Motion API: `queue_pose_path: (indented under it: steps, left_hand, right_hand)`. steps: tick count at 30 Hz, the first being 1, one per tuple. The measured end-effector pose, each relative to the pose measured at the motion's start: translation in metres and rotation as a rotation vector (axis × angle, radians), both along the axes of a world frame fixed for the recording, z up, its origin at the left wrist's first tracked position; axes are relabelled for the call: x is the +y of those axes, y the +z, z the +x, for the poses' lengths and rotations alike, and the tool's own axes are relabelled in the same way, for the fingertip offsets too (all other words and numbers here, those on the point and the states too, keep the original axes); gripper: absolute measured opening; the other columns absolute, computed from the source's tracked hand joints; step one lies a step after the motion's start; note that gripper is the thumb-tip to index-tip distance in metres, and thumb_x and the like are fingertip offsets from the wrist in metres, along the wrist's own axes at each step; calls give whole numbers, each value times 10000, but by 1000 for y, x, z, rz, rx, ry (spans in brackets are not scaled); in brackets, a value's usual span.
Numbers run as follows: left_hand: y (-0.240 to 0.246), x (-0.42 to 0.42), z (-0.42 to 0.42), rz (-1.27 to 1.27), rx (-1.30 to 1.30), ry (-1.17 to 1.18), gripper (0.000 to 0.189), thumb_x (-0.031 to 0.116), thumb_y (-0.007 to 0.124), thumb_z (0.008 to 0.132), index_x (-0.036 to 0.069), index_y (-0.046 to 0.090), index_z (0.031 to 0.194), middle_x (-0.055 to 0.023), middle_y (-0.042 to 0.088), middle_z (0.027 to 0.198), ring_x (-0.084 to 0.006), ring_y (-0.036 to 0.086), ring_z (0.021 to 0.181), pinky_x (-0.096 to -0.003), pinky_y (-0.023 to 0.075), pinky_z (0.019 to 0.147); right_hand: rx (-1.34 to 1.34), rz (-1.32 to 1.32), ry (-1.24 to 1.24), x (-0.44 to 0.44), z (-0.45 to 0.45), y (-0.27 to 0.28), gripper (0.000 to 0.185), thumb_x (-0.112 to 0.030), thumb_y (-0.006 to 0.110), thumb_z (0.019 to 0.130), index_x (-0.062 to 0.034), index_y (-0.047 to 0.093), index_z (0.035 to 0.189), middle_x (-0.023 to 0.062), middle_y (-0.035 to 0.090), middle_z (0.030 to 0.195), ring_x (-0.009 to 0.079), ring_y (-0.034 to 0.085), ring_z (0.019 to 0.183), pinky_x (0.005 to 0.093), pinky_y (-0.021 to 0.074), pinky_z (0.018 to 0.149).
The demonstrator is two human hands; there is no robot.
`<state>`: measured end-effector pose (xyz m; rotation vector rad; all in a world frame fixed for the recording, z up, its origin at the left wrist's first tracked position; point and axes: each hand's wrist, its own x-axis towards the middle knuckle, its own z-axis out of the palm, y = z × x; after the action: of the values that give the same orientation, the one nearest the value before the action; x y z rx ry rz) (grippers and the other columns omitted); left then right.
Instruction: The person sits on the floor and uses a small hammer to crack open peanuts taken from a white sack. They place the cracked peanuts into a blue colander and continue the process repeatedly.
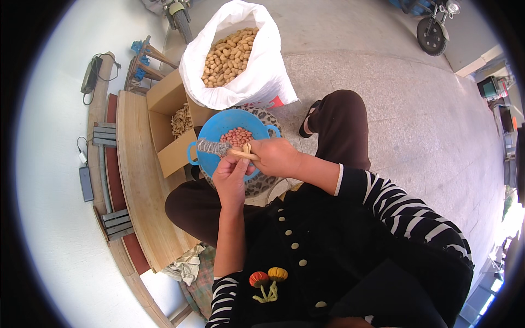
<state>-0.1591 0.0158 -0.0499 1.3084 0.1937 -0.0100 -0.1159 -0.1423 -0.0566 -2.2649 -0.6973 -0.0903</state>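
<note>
My right hand (277, 158) grips a wooden tong-like tool (237, 153), whose far end is wrapped in grey cord (213, 146). Against the wood stands a small tan piece, seemingly a peanut pod (247, 148). The thumb and fingers of my left hand (231, 174) pinch at its lower end, partly hidden. Both hands are over a blue plastic basin (213, 123) with two handles. Shelled pink peanuts (236, 136) lie in the basin, some covered by the tool and hands. A leopard-print seat or cushion (262, 184) is beneath it.
Beyond the basin stands a white woven sack (270, 49) of unshelled peanuts (229, 57). An open cardboard box (166, 98) at the left holds empty shells (181, 121). Beside it runs a wooden bench (139, 172) along the wall. Motorbike wheels (431, 37) show at the back.
</note>
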Motion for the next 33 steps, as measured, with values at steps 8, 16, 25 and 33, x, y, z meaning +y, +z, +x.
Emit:
queue_pose_path:
  steps: [8,16,25,33]
  left_hand:
    - [-11,6,2,-8,-56,76,77,59,665,914,0,652,963,-30,664,784,-85,605,685,-221,498,666]
    - [-13,14,6,-86,-110,127,52,64,617,912,12,617,919,-31,638,822,-87,560,681,-233,451,674]
    - [-5,20,11,-90,100,23,78,46,626,913,1,636,975,-53,671,858,-117,647,765,-248,520,696]
    - [-10,29,37,36,115,48,194,150,643,941,-19,677,1031,-80,702,900,-151,682,742,-259,552,654]
  right_hand:
    - [56,-3,45,9,7,4,196,-234,620,862,-50,556,843,155,638,695,368,647,672,462,503,582]
    - [739,669,23,16,18,27,261,-141,714,816,-5,605,1009,96,659,886,183,658,758,304,528,656]
    - [778,729,-22,17,24,29,260,-94,778,774,-8,594,936,34,628,762,96,618,654,274,522,571]
    - [645,580,-79,25,34,22,278,-98,793,749,7,611,931,35,628,774,97,580,675,266,504,633]
